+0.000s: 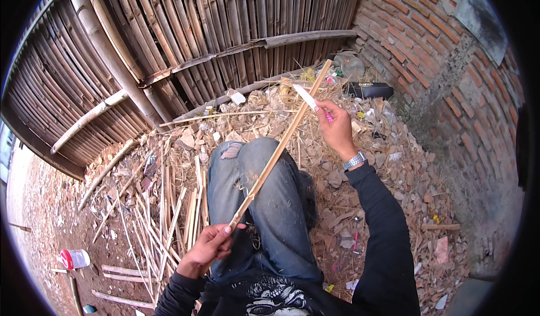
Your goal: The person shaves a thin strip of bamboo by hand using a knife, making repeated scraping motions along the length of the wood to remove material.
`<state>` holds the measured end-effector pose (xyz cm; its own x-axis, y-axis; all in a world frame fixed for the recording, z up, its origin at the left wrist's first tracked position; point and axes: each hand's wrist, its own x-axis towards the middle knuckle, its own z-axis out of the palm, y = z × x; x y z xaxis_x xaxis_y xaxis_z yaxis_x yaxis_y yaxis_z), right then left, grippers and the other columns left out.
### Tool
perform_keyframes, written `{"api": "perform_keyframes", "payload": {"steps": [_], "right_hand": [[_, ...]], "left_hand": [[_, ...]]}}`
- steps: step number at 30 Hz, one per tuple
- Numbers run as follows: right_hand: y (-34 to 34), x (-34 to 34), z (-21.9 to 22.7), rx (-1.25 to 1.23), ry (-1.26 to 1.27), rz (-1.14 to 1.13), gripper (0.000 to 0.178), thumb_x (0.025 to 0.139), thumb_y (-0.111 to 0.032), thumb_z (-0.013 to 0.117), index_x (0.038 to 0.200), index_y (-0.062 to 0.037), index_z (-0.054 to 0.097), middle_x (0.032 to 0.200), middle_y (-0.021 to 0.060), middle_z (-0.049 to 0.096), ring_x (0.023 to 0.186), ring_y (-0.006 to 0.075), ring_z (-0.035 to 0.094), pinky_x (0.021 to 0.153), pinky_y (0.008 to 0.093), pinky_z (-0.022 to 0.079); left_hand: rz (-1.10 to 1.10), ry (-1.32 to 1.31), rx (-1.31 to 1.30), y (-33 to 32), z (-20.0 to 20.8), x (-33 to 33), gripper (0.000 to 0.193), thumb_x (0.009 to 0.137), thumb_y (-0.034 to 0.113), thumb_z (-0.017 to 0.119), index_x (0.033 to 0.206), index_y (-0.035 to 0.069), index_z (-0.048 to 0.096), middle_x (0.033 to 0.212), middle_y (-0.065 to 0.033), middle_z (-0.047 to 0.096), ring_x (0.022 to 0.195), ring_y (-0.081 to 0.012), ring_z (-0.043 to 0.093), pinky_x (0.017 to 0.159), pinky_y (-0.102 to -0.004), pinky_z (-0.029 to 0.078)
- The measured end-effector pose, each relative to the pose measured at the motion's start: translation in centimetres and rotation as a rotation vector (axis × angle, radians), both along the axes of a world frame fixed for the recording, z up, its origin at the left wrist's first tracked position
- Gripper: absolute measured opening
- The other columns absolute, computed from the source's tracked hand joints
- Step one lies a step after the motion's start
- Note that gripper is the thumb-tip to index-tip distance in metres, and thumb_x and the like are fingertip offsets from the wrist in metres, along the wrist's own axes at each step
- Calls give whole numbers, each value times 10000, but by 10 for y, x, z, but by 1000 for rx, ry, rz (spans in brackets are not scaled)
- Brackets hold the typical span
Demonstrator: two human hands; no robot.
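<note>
My left hand [210, 245] is closed round the near end of a long split bamboo strip [275, 157]. The strip slants up and away to the right, across my jeans-covered knees. In my right hand [336, 126] is a knife [305, 96] with a pale blade and a pink handle that shows only in part. The blade lies against or just over the strip's far part; I cannot tell if it touches. Curled shavings [246, 182] rest on my knees beside the strip.
More cut bamboo strips [163, 231] lie on the ground to my left. A bamboo wall [225, 23] stands ahead, a brick wall [444, 63] on the right. Rubble and straw cover the ground. A clear tub with a red rim [75, 258] lies at far left, a black case [369, 90] at far right.
</note>
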<state>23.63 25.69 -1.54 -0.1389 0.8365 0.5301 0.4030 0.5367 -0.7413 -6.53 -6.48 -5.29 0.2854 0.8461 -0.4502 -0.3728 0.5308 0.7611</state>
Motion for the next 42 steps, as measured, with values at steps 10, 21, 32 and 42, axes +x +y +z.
{"api": "perform_keyframes", "payload": {"steps": [10,21,32,42], "right_hand": [[-127,-42,-10,-132,-2,374,199,965,-59,667,1138,23,718,1013,168,770,874,190,763,747,289,567],[-163,-28,4,-315,-41,468,204,971,-89,673,1138,15,728,994,177,763,903,233,766,749,305,564],[-46,-23,-4,-74,152,7,225,995,-96,661,1184,15,712,993,115,768,861,107,693,737,263,533],[-155,-53,-1,-188,-46,368,194,976,-79,654,1134,10,722,1018,174,766,940,242,767,777,308,576]], "left_hand": [[-8,116,45,14,9,10,428,1129,292,419,1373,-28,565,592,55,278,456,-58,233,430,-256,227],[-39,-5,86,50,13,41,426,1130,331,412,1360,11,571,595,67,287,454,-57,253,429,-253,229],[-35,239,214,40,19,29,399,1119,275,459,1384,2,581,595,78,329,475,-38,285,445,-231,265],[29,301,207,47,14,36,388,1108,242,501,1415,21,589,564,91,400,464,-18,344,437,-228,273]]}}
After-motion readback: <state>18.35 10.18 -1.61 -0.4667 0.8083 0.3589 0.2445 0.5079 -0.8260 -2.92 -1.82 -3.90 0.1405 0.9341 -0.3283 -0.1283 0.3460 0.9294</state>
